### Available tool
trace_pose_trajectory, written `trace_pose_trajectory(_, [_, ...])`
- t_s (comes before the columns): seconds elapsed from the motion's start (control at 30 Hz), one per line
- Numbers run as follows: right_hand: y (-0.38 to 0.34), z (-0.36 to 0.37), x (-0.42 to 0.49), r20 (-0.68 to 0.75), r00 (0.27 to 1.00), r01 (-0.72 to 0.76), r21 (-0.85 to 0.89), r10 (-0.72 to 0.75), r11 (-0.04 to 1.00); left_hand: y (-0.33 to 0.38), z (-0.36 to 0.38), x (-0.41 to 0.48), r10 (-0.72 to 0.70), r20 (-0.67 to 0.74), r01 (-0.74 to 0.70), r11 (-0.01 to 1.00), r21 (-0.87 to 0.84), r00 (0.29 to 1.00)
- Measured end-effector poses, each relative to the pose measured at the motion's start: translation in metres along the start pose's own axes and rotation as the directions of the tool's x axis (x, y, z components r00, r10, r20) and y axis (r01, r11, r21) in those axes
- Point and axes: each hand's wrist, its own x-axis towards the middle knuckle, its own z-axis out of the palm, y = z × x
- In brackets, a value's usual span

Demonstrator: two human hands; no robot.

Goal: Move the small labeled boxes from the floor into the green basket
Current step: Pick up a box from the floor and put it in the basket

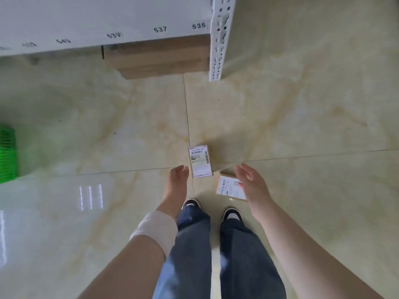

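Both hands were down over the floor (302,126), neither holding anything. The left hand (177,176) was empty, fingers loosely curled. The right hand (251,182) was slack, fingers nearly straight, palm turned inward. The first box (200,161) lay flat, label up, just right of the left fingertips; couldn't tell if they touched. Its long axis ran straight away from the person, with the bold printed line at the far end. The second box (227,186) lay flat, label up, just left of the right hand, with its right edge hidden behind the palm; contact unclear. Its long axis ran roughly the same way, far end leaning slightly right. The boxes were near each other but apart, nearest at their corners. The green basket (7,156) sat well left of the left hand, cut by the frame edge, with open tile between them. Beyond both hands was bare floor up to a numbered shelf (108,22), its white post (220,39) and a cardboard carton (159,59) underneath. Right of the right hand was open tile. The shoes (192,203) stood just behind the hands.
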Motion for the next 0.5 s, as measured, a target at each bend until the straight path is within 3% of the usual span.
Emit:
trace_pose_trajectory(0.17, [0.04, 0.035, 0.101, 0.052, 0.998, 0.027, -0.168, -0.018, 0.985, -0.055, 0.024, 0.09, -0.034, -0.056, 0.029, 0.997, -0.075, 0.998])
trace_pose_trajectory(0.33, [0.087, 0.077, 0.22, 0.049, 0.998, 0.047, -0.283, -0.035, 0.958, -0.095, 0.047, 0.208, 0.082, -0.044, -0.087, 0.99, -0.108, 0.996])
trace_pose_trajectory(0.5, [0.111, 0.1, 0.276, 0.044, 0.995, 0.102, -0.284, -0.094, 0.953, -0.126, 0.065, 0.264, 0.243, -0.043, -0.247, 0.949, -0.198, 0.969])
